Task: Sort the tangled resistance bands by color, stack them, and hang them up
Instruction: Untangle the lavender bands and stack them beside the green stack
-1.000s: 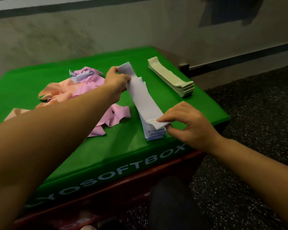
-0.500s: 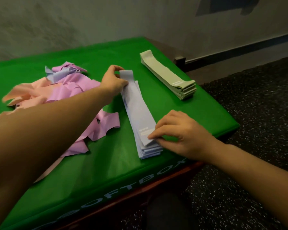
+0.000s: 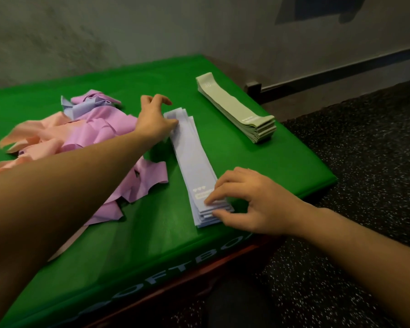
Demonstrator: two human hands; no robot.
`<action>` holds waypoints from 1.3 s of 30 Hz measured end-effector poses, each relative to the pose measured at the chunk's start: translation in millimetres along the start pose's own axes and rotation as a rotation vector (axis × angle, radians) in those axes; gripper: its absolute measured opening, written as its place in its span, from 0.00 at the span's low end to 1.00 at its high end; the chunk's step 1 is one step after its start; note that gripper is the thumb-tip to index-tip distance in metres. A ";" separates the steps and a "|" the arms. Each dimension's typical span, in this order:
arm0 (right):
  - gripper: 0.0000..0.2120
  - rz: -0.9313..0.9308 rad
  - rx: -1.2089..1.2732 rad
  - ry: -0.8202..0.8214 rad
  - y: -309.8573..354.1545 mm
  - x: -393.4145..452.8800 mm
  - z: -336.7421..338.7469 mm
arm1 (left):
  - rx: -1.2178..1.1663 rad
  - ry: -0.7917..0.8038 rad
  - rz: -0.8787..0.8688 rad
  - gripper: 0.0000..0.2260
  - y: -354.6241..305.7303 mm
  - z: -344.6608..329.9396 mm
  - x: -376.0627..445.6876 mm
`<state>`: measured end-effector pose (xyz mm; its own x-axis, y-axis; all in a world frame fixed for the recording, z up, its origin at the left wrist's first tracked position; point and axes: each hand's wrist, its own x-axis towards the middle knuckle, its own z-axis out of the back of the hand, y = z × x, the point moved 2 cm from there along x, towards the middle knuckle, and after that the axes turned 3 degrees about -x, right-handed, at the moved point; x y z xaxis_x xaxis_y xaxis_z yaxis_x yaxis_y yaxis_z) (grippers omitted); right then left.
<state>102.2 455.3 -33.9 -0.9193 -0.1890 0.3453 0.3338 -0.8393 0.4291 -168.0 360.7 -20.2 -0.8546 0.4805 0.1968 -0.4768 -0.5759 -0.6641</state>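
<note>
A flat stack of pale blue bands (image 3: 194, 159) lies along the middle of the green soft box (image 3: 152, 237). My right hand (image 3: 251, 202) pinches the stack's near end, fingertips on top and thumb against the end edges. My left hand (image 3: 155, 117) is at the far end; its thumb side touches the top band and its fingers are lifted and loosely spread. A tangled pile of pink bands (image 3: 109, 138), peach bands (image 3: 36, 140) and a blue band (image 3: 81, 108) lies under and left of my left forearm. A neat stack of sage green bands (image 3: 237, 110) lies to the right.
The box's right edge drops to dark speckled floor (image 3: 353, 185). A grey wall (image 3: 152, 31) stands behind the box, with a dark baseboard (image 3: 341, 69) at the right. Bare green surface shows between the blue and sage stacks.
The top blue band, held raised at its far end by my left hand, now lies flat on the stack. My left fingers have lifted off it. The view moved closer.
</note>
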 end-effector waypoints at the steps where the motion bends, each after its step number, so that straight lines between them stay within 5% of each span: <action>1: 0.12 -0.021 0.023 -0.021 1.3 1.1 3.0 | 0.004 0.008 -0.007 0.20 -0.6 3.1 -2.8; 8: 0.08 -0.150 0.094 -0.150 9.4 20.6 15.7 | 0.112 0.028 -0.140 0.06 14.1 46.4 -30.8; 14: 0.09 -0.200 0.199 -0.160 22.2 61.0 6.0 | 0.263 0.021 -0.252 0.05 49.7 106.8 -57.0; 23: 0.09 -0.216 0.246 -0.148 29.4 180.1 -31.7 | 0.326 -0.016 -0.104 0.26 133.5 160.8 -56.3; 29: 0.11 -0.152 0.102 -0.102 20.4 278.9 -66.1 | 0.339 -0.011 -0.163 0.26 157.3 141.1 -43.4; 35: 0.03 -0.421 0.054 -0.176 -28.6 356.8 -97.6 | 0.314 -0.095 -0.172 0.20 176.3 126.5 -39.7; 39: 0.10 -0.590 -0.018 -0.129 -52.7 377.1 -118.5 | 0.225 -0.149 -0.201 0.19 177.2 125.9 -41.1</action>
<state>-286.8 367.8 -25.2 -0.9149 0.3736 0.1526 -0.2294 -0.7925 0.5651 -243.2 155.7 -55.2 -0.7515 0.5073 0.4218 -0.6583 -0.6188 -0.4286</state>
